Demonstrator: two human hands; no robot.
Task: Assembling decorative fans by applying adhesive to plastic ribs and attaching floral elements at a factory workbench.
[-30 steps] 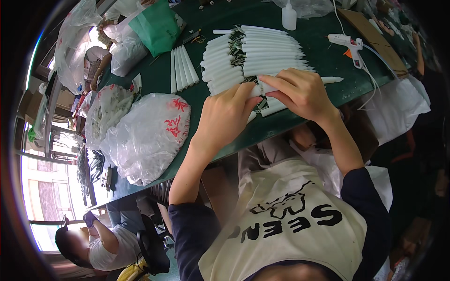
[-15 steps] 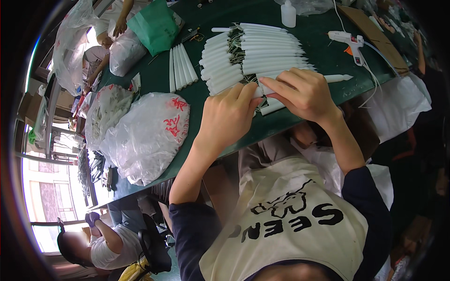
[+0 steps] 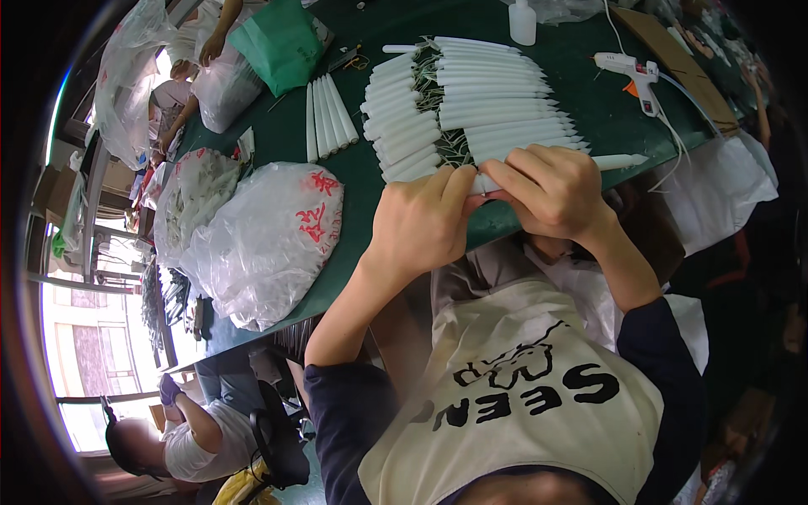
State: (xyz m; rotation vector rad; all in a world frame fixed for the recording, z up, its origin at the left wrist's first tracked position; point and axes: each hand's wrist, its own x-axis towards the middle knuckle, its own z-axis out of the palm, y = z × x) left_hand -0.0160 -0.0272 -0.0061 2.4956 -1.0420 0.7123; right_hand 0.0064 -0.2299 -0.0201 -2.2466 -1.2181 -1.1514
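Note:
My left hand (image 3: 423,220) and my right hand (image 3: 551,192) meet at the table's near edge, fingers closed round a white taper candle (image 3: 486,185). Its pointed tip sticks out past my right hand; a joint shows between my fingertips. Just beyond lie two rows of white candle parts: plain tubes (image 3: 396,118) on the left, pointed pieces (image 3: 497,88) on the right. Thin greenish wires (image 3: 427,82) run between the rows. My fingers hide part of the held candle.
On the green table (image 3: 370,215) lie several loose white candle tubes (image 3: 331,118), plastic bags (image 3: 261,244), a green bag (image 3: 282,46), a white bottle (image 3: 522,23) and a glue gun (image 3: 631,76) with its cord. A co-worker (image 3: 206,438) sits lower left; another person's hands (image 3: 210,49) are upper left.
Both hands have drawn slightly nearer to me with the candle, away from the rows. The candle's pointed end has shifted right, and the view has moved a little.

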